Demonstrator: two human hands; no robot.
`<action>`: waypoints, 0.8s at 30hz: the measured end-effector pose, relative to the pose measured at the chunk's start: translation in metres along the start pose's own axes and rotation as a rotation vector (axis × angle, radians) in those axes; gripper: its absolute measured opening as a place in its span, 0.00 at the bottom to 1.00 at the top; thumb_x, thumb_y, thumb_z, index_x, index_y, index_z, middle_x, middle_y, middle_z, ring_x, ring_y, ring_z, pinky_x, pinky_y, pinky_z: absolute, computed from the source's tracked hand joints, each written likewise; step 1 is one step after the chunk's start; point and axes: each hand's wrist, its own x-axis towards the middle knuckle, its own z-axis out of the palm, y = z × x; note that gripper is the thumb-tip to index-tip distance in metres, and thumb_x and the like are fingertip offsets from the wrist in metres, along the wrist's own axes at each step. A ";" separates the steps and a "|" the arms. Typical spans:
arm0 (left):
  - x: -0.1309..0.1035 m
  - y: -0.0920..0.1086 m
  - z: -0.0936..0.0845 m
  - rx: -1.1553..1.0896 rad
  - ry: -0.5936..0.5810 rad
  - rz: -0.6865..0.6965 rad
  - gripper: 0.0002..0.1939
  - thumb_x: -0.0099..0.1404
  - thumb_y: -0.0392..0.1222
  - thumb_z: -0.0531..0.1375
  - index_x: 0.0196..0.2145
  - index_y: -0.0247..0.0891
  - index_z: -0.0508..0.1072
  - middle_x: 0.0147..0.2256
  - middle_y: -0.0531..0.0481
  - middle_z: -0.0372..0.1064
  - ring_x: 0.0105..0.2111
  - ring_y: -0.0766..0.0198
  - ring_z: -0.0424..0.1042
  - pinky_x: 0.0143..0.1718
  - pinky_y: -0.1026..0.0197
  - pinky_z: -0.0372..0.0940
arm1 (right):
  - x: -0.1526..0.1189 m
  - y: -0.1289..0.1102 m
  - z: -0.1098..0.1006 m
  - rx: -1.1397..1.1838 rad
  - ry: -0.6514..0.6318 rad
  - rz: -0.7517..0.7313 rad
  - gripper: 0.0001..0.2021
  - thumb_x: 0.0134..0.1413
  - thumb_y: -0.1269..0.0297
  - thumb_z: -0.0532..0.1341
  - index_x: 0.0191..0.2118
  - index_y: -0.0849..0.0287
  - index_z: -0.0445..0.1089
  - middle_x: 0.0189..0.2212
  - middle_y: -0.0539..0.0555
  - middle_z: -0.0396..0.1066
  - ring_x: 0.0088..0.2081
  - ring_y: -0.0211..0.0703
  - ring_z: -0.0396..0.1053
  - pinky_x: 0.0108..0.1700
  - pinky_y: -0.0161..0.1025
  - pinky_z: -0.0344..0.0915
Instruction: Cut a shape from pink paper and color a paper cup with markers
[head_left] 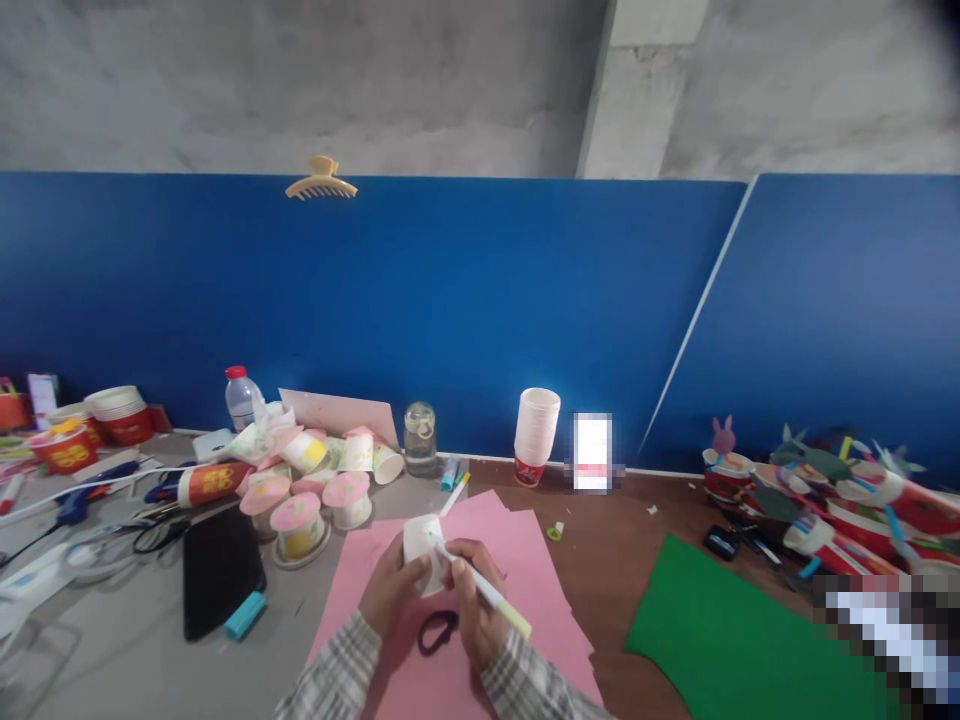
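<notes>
My left hand (pixel 395 583) is closed around a small white paper cup (pixel 421 543), tilted on its side above the pink paper sheets (pixel 360 570). In my right hand (pixel 480 595) is a marker (pixel 495 597) with a white barrel and a pale yellow end. Its tip points at the cup's side, where a small greenish mark shows; I cannot tell whether the tip touches. Below the hands, a dark loop like a hair tie (pixel 437 633) lies on the pink paper. Another slim marker (pixel 455 493) rests just behind the paper.
Left of the paper stand decorated paper cups (pixel 296 520), a black tablet-like slab (pixel 221 570) and a turquoise marker cap or stub (pixel 245 615). A glass jar (pixel 420 440) and stacked cups (pixel 537 430) stand at the back. Green paper (pixel 720 630) and cup crafts (pixel 832 500) lie right.
</notes>
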 end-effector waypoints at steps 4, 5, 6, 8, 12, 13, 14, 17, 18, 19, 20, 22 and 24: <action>0.000 -0.001 -0.002 0.045 0.002 0.015 0.27 0.37 0.48 0.66 0.37 0.38 0.71 0.27 0.50 0.72 0.29 0.55 0.67 0.28 0.57 0.63 | 0.000 -0.004 -0.001 -0.035 -0.010 -0.029 0.11 0.52 0.59 0.53 0.33 0.55 0.70 0.18 0.46 0.69 0.20 0.40 0.68 0.22 0.31 0.66; 0.000 -0.001 -0.002 0.045 0.007 0.014 0.27 0.37 0.47 0.66 0.37 0.39 0.71 0.27 0.50 0.72 0.29 0.55 0.68 0.29 0.57 0.63 | 0.001 -0.003 -0.001 -0.039 -0.009 -0.030 0.11 0.52 0.59 0.53 0.33 0.56 0.70 0.18 0.46 0.69 0.20 0.40 0.68 0.22 0.31 0.66; 0.000 -0.001 -0.002 0.039 0.012 0.012 0.27 0.36 0.48 0.66 0.37 0.38 0.71 0.27 0.50 0.72 0.30 0.54 0.68 0.29 0.57 0.63 | 0.001 -0.002 -0.001 -0.042 -0.005 -0.027 0.11 0.52 0.59 0.53 0.32 0.56 0.71 0.18 0.46 0.69 0.20 0.40 0.68 0.22 0.31 0.66; 0.000 0.000 -0.001 0.033 0.024 0.006 0.27 0.36 0.48 0.66 0.36 0.38 0.71 0.26 0.50 0.73 0.30 0.54 0.68 0.29 0.57 0.63 | 0.001 0.000 -0.001 -0.040 0.014 -0.010 0.11 0.51 0.58 0.53 0.32 0.56 0.71 0.17 0.46 0.69 0.20 0.40 0.68 0.22 0.31 0.66; -0.001 0.002 0.001 0.032 0.027 0.010 0.26 0.35 0.47 0.67 0.35 0.37 0.72 0.27 0.49 0.73 0.29 0.54 0.68 0.30 0.56 0.63 | 0.002 0.001 0.000 0.026 0.047 0.045 0.13 0.51 0.56 0.53 0.33 0.57 0.71 0.16 0.46 0.68 0.19 0.40 0.67 0.21 0.32 0.66; -0.001 0.002 0.001 0.024 0.023 0.009 0.26 0.35 0.47 0.67 0.35 0.37 0.72 0.26 0.49 0.73 0.29 0.54 0.68 0.29 0.56 0.63 | 0.002 0.001 0.000 0.038 0.043 0.049 0.13 0.51 0.55 0.54 0.32 0.57 0.71 0.16 0.46 0.68 0.19 0.40 0.67 0.21 0.32 0.66; -0.001 0.003 0.001 0.014 0.018 0.008 0.25 0.35 0.47 0.67 0.35 0.37 0.72 0.26 0.49 0.73 0.29 0.54 0.68 0.29 0.56 0.63 | 0.002 0.000 0.000 0.041 0.036 0.050 0.13 0.51 0.55 0.54 0.32 0.57 0.71 0.16 0.46 0.68 0.19 0.40 0.67 0.21 0.32 0.66; -0.001 0.002 0.001 0.007 0.013 0.005 0.25 0.36 0.46 0.67 0.34 0.37 0.72 0.26 0.49 0.73 0.28 0.55 0.68 0.28 0.57 0.63 | 0.002 0.001 0.000 0.024 0.028 0.046 0.13 0.50 0.55 0.54 0.32 0.57 0.71 0.17 0.46 0.68 0.19 0.40 0.67 0.22 0.32 0.66; -0.001 0.001 0.000 0.009 0.013 0.004 0.25 0.36 0.46 0.67 0.35 0.37 0.72 0.26 0.49 0.73 0.28 0.55 0.68 0.28 0.57 0.63 | 0.002 0.002 0.000 0.018 0.028 0.051 0.13 0.50 0.55 0.55 0.32 0.56 0.72 0.17 0.46 0.68 0.19 0.40 0.67 0.22 0.32 0.66; 0.000 0.001 0.001 0.007 0.014 0.003 0.25 0.36 0.46 0.67 0.35 0.37 0.72 0.26 0.49 0.73 0.28 0.55 0.68 0.28 0.57 0.63 | 0.001 0.002 0.000 0.015 0.028 0.057 0.13 0.50 0.55 0.55 0.32 0.56 0.72 0.17 0.46 0.68 0.19 0.40 0.67 0.22 0.32 0.66; 0.000 0.001 0.001 0.003 0.018 0.001 0.25 0.35 0.46 0.67 0.35 0.38 0.72 0.26 0.49 0.73 0.28 0.55 0.68 0.28 0.57 0.63 | 0.001 0.003 0.000 0.019 0.029 0.061 0.13 0.50 0.55 0.55 0.32 0.56 0.72 0.17 0.46 0.68 0.19 0.40 0.67 0.22 0.33 0.65; 0.000 0.000 0.001 -0.013 0.030 -0.002 0.26 0.35 0.46 0.67 0.35 0.38 0.72 0.27 0.49 0.73 0.29 0.54 0.68 0.29 0.56 0.63 | 0.001 0.005 0.001 0.044 0.035 0.068 0.13 0.50 0.55 0.54 0.32 0.57 0.71 0.17 0.46 0.68 0.20 0.40 0.66 0.22 0.33 0.65; 0.000 0.000 0.001 -0.033 0.049 -0.007 0.27 0.34 0.46 0.67 0.36 0.38 0.72 0.27 0.49 0.73 0.30 0.53 0.68 0.31 0.55 0.64 | 0.000 0.006 0.002 0.072 0.067 0.074 0.14 0.51 0.54 0.54 0.32 0.57 0.71 0.18 0.47 0.68 0.21 0.40 0.66 0.23 0.34 0.66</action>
